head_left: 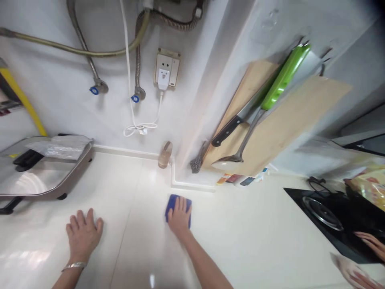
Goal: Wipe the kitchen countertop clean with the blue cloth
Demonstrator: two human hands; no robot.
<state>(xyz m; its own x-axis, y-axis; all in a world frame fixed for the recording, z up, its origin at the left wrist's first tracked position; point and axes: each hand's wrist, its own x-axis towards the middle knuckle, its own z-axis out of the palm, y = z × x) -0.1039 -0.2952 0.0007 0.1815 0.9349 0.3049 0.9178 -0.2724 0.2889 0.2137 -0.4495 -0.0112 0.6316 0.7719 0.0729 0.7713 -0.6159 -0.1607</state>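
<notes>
My right hand (179, 220) presses down on a folded blue cloth (172, 201), its fingers curved over the top. The cloth lies flat on the white countertop (144, 228), just in front of the wall corner. To the left, my left hand (83, 237) rests on the same countertop with its fingers spread, holding nothing. A bracelet circles that wrist. Nearest to this hand is a lidded electric pan (75, 170) with a clear plastic bag on its lid.
A small glass (165, 155) stands by the wall corner. Cutting boards (279, 128), a knife (227, 131) and a green-handled ladle (287, 76) hang on the wall. Another person's hand (373, 243) is over the black cooktop (349, 212); a pale cloth (349, 269) lies nearby.
</notes>
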